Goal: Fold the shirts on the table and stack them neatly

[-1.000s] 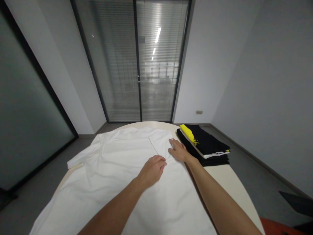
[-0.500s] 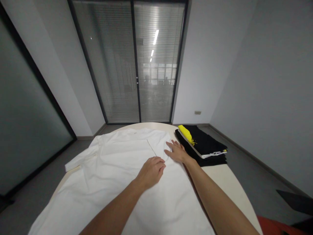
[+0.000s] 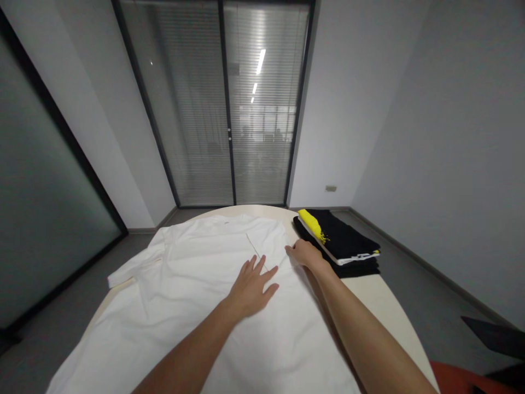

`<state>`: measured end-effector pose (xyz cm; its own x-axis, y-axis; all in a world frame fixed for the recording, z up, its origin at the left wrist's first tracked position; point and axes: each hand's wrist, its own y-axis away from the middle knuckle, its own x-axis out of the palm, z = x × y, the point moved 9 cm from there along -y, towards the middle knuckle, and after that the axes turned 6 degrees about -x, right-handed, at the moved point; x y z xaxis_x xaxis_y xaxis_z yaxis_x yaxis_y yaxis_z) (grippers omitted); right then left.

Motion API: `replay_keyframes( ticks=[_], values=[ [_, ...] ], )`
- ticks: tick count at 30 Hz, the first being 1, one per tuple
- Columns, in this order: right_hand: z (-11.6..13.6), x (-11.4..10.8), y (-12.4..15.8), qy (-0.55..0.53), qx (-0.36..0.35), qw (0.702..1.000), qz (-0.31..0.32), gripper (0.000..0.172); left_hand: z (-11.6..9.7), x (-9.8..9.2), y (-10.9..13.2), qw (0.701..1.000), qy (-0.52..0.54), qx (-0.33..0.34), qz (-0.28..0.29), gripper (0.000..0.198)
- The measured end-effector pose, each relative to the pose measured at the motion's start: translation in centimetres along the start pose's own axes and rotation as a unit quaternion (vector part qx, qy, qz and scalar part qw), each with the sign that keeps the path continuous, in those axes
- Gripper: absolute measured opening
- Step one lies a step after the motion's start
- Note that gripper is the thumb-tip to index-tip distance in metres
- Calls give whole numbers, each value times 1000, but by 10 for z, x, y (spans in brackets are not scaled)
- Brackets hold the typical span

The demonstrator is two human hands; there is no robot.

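A white T-shirt (image 3: 192,268) lies spread over the round table, its collar at the far end and one sleeve reaching out to the left. The sleeve on the right is folded inward over the body, with a thin dark line along the fold. My left hand (image 3: 252,287) rests on the fabric beside that line, fingers spread, holding nothing. At the shirt's right edge, my right hand (image 3: 305,253) has its fingers curled and pinched on the folded sleeve cloth. Its fingertips are partly hidden.
A stack of folded black clothes (image 3: 348,235) stands on the table's right side, with white layers and a yellow piece (image 3: 312,224) on it. The pale tabletop (image 3: 385,312) curves away at the right. A red object (image 3: 459,377) sits low at the right.
My left hand has opened from a closed shape and now lies with fingers spread. My right hand has gone from spread flat to pinched at the shirt's edge, slightly to the right.
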<state>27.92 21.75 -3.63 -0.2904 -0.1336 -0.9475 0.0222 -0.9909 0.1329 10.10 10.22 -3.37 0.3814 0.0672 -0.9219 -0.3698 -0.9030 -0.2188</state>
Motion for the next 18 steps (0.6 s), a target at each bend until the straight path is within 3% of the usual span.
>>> replay_keyframes(
  ticks=[10, 15, 18],
  values=[
    [8, -2, -2, -8, -37, 999, 29, 55, 9, 2, 0, 999, -13, -45, -16, 58],
    [11, 3, 2, -14, -53, 996, 63, 48, 10, 4, 0, 999, -19, -48, 3, 64],
    [10, 3, 4, -18, -52, 996, 75, 53, 10, 4, -1, 999, -19, -51, 3, 64]
  ],
)
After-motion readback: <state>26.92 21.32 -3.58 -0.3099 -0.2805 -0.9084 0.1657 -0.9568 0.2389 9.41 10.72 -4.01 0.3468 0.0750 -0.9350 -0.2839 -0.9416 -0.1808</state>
